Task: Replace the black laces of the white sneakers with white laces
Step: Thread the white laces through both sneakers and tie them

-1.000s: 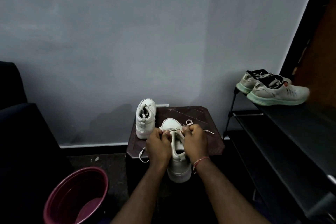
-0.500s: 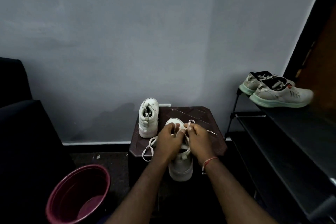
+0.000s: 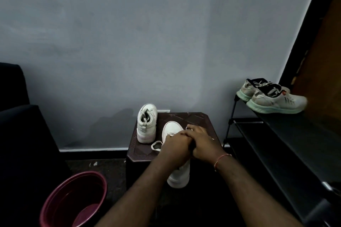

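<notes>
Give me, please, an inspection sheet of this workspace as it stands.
Surface: dark stool, carrying both sneakers.
Job's things: near sneaker under the hands, heel past the stool's front edge; far sneaker upright beside it, apart; white lace looped left of the near sneaker; no black lace seen.
Clutter: maroon tub on the floor; running shoes on the black rack.
Grippers: left hand and right hand touching over the near sneaker's lacing; grip hidden.
Cables: nothing seen.
Surroundings: grey wall; dark seat at left.
</notes>
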Demonstrator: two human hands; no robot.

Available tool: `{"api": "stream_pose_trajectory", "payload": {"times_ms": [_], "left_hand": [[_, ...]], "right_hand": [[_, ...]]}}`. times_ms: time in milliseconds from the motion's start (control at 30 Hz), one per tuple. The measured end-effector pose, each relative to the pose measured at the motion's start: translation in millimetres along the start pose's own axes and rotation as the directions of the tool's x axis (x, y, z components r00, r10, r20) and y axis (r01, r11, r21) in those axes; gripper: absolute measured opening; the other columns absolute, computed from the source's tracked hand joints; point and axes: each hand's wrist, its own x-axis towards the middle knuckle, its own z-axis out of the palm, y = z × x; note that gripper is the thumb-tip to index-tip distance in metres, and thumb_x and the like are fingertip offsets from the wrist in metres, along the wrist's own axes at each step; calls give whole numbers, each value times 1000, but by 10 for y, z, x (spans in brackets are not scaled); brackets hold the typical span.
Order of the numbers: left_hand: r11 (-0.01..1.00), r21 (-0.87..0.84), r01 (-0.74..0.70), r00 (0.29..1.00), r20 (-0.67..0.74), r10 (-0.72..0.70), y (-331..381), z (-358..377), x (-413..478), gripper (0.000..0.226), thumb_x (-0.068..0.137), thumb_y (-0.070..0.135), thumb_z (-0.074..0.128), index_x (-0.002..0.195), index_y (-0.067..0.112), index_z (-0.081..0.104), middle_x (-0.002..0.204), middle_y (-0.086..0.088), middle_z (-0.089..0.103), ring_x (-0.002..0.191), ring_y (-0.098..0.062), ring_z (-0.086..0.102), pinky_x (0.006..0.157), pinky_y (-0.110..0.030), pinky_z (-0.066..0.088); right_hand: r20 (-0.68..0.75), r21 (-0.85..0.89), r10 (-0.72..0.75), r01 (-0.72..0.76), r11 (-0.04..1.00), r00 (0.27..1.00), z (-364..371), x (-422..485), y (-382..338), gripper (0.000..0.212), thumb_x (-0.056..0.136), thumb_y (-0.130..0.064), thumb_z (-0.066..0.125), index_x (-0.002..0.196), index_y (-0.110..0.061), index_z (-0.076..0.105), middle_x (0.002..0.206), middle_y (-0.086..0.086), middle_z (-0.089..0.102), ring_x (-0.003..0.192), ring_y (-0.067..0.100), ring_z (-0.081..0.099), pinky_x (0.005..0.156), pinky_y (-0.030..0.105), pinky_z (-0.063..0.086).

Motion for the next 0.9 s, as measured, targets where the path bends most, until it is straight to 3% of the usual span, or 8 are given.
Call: {"api": "stream_pose_trajectory", "payload": {"times_ms": [133, 300, 400, 500, 600, 733, 800, 900], "left_hand": [[992, -127, 24, 988, -149, -43, -52, 55, -53, 36, 79, 26, 41, 104, 26, 67, 95, -5, 71, 94, -28, 62, 75, -38, 44], [945, -312, 97, 970, -184, -160, -19, 84, -57, 29, 77, 24, 42, 93, 25, 66, 86, 0, 72, 88, -23, 64, 77, -38, 48], [834, -512, 206, 935, -148, -321, -104, 106, -24, 27, 70, 17, 40, 84, 31, 58, 82, 5, 70, 83, -17, 65, 78, -38, 51], [773, -572, 274, 895, -143, -423, -80, 87, 70, 34, 60, 10, 36, 80, 30, 55, 79, 4, 65, 81, -23, 63, 76, -39, 50], [803, -496, 331, 882, -139, -450, -60, 67, 158, 36, 64, -1, 45, 86, 24, 60, 82, -3, 68, 82, -27, 62, 73, -37, 49], [769, -560, 309, 889, -118, -443, -189, 96, 231, 39, 56, 5, 40, 81, 27, 59, 73, -5, 66, 73, -29, 64, 68, -40, 53], [798, -517, 309, 904, -100, -415, -163, 61, 226, 41, 56, 8, 40, 85, 27, 61, 77, -5, 69, 76, -28, 65, 70, -39, 53], [921, -341, 187, 971, -79, -227, 36, -47, 192, 40, 65, 6, 54, 99, 22, 66, 92, -1, 72, 92, -25, 66, 80, -36, 51]], "right_hand": [[-98, 37, 36, -33, 999, 995, 47, -18, 145, 46, 66, -40, 44, 96, -19, 71, 103, 5, 67, 104, 28, 59, 88, 36, 47], [-267, 208, 103, -47, 977, 958, 109, -141, 226, 12, 82, -14, 64, 84, -5, 72, 97, 9, 70, 97, 25, 61, 89, 36, 47], [-286, 410, 192, -61, 910, 939, 34, -256, 122, 23, 79, -25, 58, 62, -11, 65, 93, 4, 67, 93, 14, 64, 82, 21, 47], [-232, 661, 237, -26, 750, 943, -104, -530, 2, 19, 91, -6, 54, 79, -5, 70, 92, 9, 65, 71, -3, 63, 64, 10, 46], [-304, 737, 219, 82, 671, 927, -143, -982, -71, 23, 87, -24, 56, 90, -10, 74, 84, 14, 67, 74, 10, 62, 70, 19, 48], [-349, 911, 447, 187, 367, 823, -100, -1394, -90, 33, 96, -22, 52, 66, -9, 59, 65, 11, 65, 68, 17, 65, 68, 30, 53], [-329, 922, 514, 152, 357, 792, -96, -1410, -66, 36, 101, -23, 43, 69, -6, 50, 50, 9, 51, 52, 26, 57, 67, 34, 53], [-230, 936, 527, 38, 350, 818, -125, -1321, -68, 32, 101, -30, 42, 79, -8, 48, 47, 3, 35, 34, 13, 30, 38, 23, 35]]}}
